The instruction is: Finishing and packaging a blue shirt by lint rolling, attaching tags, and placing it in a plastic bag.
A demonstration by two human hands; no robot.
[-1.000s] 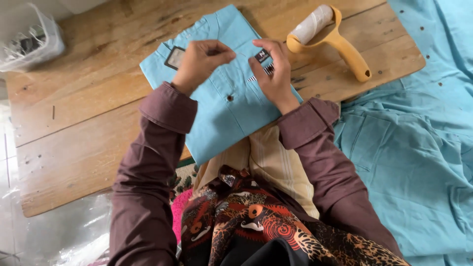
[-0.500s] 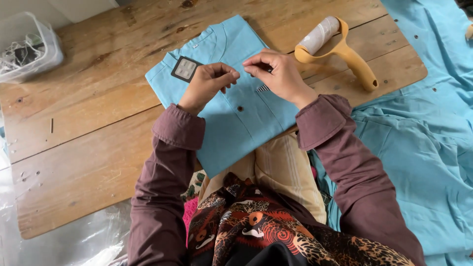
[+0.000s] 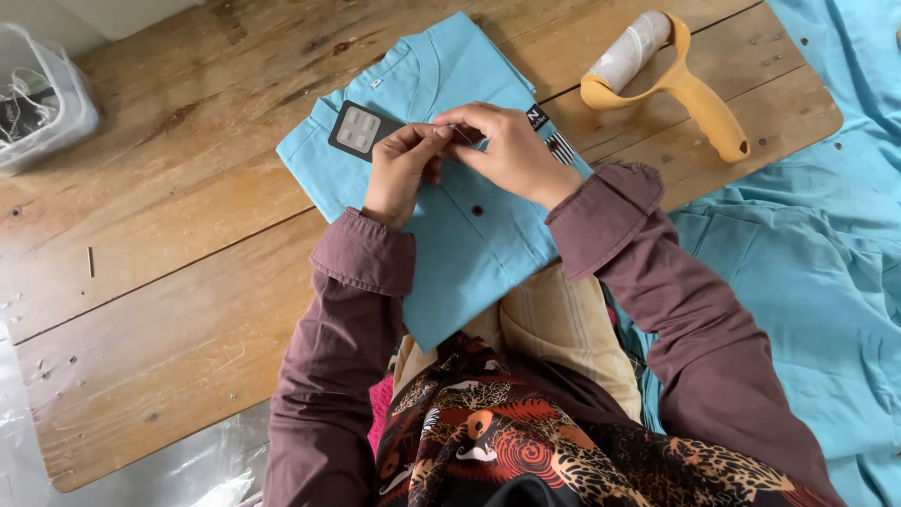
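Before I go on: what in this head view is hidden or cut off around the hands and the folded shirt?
- What the fingertips pinch: the left hand and right hand meet over it and cover it.
- Folded light blue shirt: its near end runs off the wooden table, hidden by the sleeves.
- Dark tag: partly under the fingers.
- Clear plastic box: cut off by the left edge, contents unclear.

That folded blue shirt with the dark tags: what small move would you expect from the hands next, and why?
Probably pressing the fastening down. Both the left hand and right hand pinch together at the folded blue shirt placket, between the dark tag and striped tag.
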